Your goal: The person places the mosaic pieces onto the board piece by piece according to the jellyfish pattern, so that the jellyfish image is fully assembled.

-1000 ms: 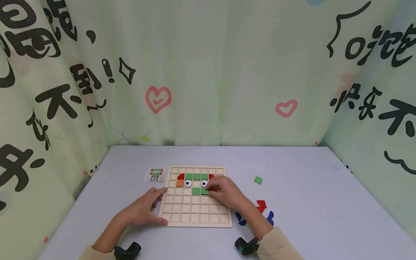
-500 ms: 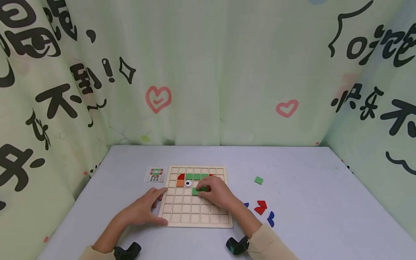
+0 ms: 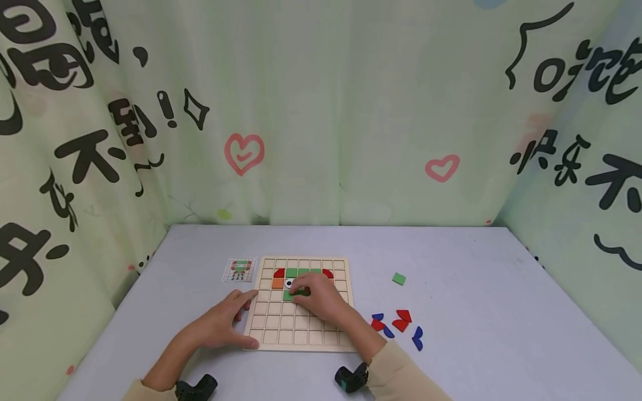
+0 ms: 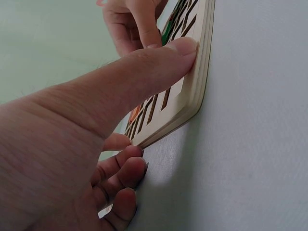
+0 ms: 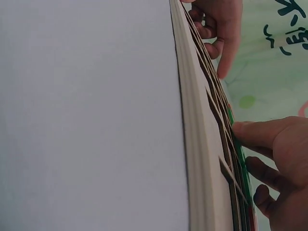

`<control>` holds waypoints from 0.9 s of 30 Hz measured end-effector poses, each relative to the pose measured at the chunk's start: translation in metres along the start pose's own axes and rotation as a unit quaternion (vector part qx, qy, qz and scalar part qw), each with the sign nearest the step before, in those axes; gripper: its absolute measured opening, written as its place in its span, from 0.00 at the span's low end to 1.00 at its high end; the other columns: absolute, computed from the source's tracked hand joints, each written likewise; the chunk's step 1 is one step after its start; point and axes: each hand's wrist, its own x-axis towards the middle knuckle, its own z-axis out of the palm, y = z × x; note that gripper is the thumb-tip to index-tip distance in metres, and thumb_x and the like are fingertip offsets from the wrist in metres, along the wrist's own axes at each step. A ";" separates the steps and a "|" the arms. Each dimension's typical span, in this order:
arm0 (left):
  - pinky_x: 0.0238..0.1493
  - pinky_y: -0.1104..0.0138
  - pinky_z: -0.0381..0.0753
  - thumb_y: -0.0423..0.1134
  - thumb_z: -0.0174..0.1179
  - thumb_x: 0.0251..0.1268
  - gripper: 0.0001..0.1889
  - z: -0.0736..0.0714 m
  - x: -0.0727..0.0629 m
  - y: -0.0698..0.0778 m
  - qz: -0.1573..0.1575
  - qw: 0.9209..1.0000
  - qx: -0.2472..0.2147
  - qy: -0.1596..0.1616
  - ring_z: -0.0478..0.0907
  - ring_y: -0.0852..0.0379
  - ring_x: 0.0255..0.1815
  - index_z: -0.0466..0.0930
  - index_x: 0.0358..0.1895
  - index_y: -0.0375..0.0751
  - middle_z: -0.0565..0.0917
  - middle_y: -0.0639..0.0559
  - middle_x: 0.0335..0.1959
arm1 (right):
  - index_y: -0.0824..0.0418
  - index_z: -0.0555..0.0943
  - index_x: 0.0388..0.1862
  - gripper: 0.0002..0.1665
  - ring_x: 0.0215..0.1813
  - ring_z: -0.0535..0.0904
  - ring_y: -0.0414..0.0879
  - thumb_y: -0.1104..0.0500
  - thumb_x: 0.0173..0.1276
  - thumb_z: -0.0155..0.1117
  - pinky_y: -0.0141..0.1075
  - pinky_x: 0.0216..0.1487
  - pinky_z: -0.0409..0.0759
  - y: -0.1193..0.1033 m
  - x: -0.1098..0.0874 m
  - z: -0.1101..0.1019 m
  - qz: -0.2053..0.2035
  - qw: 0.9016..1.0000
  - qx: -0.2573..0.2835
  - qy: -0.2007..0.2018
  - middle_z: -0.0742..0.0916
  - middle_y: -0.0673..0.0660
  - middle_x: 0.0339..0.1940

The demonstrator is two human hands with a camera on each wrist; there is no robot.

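Note:
A pale wooden grid board (image 3: pixel 273 323) lies on the table, bearing green squares, red corner pieces, an orange square (image 3: pixel 278 283) and a white-and-black eye tile (image 3: pixel 288 283). My left hand (image 3: pixel 220 320) lies along its left side, thumb over the front corner and fingertips at the edge. In the left wrist view the thumb (image 4: pixel 159 65) presses on the rim. With its thumb and index finger, my right hand (image 3: pixel 321 298) pinches at a green square tile (image 3: pixel 288 296) below the eye tile. That hand covers the cells to the right.
A small picture card (image 3: pixel 240 269) lies beyond the left hand, showing a figure on a grid. To the board's right lie a loose green square (image 3: pixel 398 278), red pieces (image 3: pixel 400 324) and blue pieces (image 3: pixel 417 338). Curtains (image 3: pixel 311 111) surround the table.
My right hand has moved left across the board, from the right end of the face to below the left eye tile. Green now shows one cell farther left. The left hand stays put.

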 end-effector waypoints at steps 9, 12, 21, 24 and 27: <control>0.35 0.70 0.65 0.56 0.78 0.39 0.54 -0.001 0.000 0.001 -0.005 1.000 -0.003 0.000 0.64 0.58 0.41 0.62 0.71 0.39 0.67 0.53 0.44 | 0.52 0.87 0.42 0.09 0.45 0.77 0.42 0.59 0.62 0.69 0.31 0.45 0.77 -0.002 -0.003 -0.002 0.010 1.000 0.008 -0.016 0.85 0.49 0.51; 0.35 0.70 0.66 0.56 0.78 0.38 0.54 -0.001 -0.001 0.002 -0.006 1.000 -0.003 0.001 0.65 0.58 0.41 0.62 0.71 0.39 0.68 0.53 0.43 | 0.51 0.87 0.43 0.10 0.44 0.77 0.42 0.60 0.63 0.69 0.31 0.45 0.77 0.000 -0.007 -0.005 0.010 1.000 0.022 -0.017 0.84 0.48 0.53; 0.36 0.71 0.67 0.55 0.78 0.38 0.54 0.001 0.000 0.002 -0.001 1.000 0.001 0.006 0.65 0.58 0.41 0.62 0.71 0.40 0.69 0.54 0.44 | 0.55 0.86 0.44 0.11 0.46 0.79 0.44 0.63 0.62 0.69 0.38 0.47 0.79 0.007 -0.020 -0.022 -0.004 0.999 0.031 0.006 0.85 0.50 0.52; 0.37 0.70 0.67 0.56 0.78 0.37 0.54 0.000 -0.001 0.002 -0.004 1.000 0.004 0.006 0.66 0.58 0.42 0.62 0.71 0.40 0.69 0.54 0.45 | 0.54 0.86 0.44 0.11 0.50 0.79 0.44 0.63 0.62 0.69 0.41 0.52 0.79 0.011 -0.026 -0.028 0.003 1.000 0.017 0.021 0.86 0.49 0.50; 0.37 0.70 0.68 0.56 0.78 0.37 0.54 0.001 -0.001 0.002 -0.007 1.000 0.007 0.007 0.66 0.58 0.42 0.62 0.72 0.41 0.70 0.53 0.46 | 0.54 0.86 0.44 0.11 0.51 0.79 0.44 0.62 0.61 0.69 0.44 0.55 0.78 0.014 -0.032 -0.035 0.013 0.999 0.010 0.035 0.86 0.48 0.49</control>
